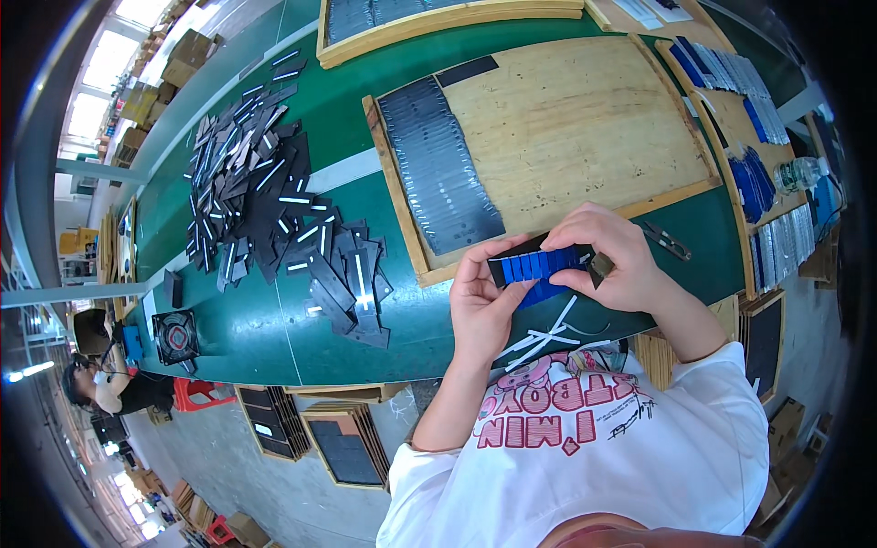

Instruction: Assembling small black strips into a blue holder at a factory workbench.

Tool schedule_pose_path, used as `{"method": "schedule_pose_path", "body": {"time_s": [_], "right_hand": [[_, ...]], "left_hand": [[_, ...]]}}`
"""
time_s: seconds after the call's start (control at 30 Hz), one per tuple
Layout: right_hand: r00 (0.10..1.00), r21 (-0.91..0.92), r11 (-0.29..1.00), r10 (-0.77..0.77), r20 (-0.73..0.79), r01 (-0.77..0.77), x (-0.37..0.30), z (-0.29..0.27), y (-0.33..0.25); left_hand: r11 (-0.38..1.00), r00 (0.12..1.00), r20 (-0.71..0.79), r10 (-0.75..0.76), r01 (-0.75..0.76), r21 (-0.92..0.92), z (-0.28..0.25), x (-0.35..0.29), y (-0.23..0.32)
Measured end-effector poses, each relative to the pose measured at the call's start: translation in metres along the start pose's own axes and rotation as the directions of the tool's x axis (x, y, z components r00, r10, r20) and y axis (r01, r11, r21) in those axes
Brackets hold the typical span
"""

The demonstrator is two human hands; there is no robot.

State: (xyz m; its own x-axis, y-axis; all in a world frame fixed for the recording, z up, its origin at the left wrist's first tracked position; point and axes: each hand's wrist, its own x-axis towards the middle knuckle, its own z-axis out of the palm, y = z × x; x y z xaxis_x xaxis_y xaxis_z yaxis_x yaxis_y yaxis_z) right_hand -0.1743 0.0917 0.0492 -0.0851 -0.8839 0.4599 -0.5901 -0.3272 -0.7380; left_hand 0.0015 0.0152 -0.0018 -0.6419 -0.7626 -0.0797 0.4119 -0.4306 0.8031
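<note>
Just beyond the table's front edge, both hands grip a black strip with a row of shiny blue segments (530, 267). My left hand (482, 297) closes on its left end, thumb on the near side. Around the right end, the fingers and thumb of my right hand (614, 260) are pinched together. A small dark olive piece (600, 266) shows by the right palm; whether it is joined to the strip I cannot tell. More blue (541, 292) shows just below the strip. Thin white strips (544, 336) lie loose on the table between my forearms.
A wooden tray (585, 119) behind my hands holds a row of dark flat pieces (438, 164) on its left. Loose black pieces (247, 183) are heaped at left. Snips (668, 241) lie at right, near a board with blue and silver strips (754, 183). A small fan (175, 336) stands far left.
</note>
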Motion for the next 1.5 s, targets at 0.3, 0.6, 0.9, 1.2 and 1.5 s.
{"method": "schedule_pose_path", "body": {"time_s": [0.3,0.6,0.9,1.2,1.5], "right_hand": [[1.0,-0.038,0.999,0.001,0.005,-0.001,0.002,-0.002,-0.004],[1.0,-0.011,1.0,-0.019,0.0,0.019,0.007,0.002,0.003],[1.0,0.042,0.999,-0.021,0.004,0.021,0.006,0.003,0.006],[1.0,0.053,0.998,-0.026,0.001,0.026,0.007,0.004,0.008],[0.999,0.012,0.999,-0.031,-0.011,0.031,0.005,0.005,0.009]], "left_hand": [[1.0,1.0,0.007,0.016,-0.016,0.012,-0.002,0.001,-0.002],[0.991,0.999,0.02,-0.044,0.047,-0.129,0.003,-0.001,0.002],[0.981,0.996,0.014,-0.083,0.085,-0.177,0.0,-0.001,0.0],[0.979,0.997,0.025,-0.071,0.075,-0.189,0.0,0.0,-0.002],[0.972,0.996,0.022,-0.081,0.084,-0.22,0.001,0.0,0.001]]}}
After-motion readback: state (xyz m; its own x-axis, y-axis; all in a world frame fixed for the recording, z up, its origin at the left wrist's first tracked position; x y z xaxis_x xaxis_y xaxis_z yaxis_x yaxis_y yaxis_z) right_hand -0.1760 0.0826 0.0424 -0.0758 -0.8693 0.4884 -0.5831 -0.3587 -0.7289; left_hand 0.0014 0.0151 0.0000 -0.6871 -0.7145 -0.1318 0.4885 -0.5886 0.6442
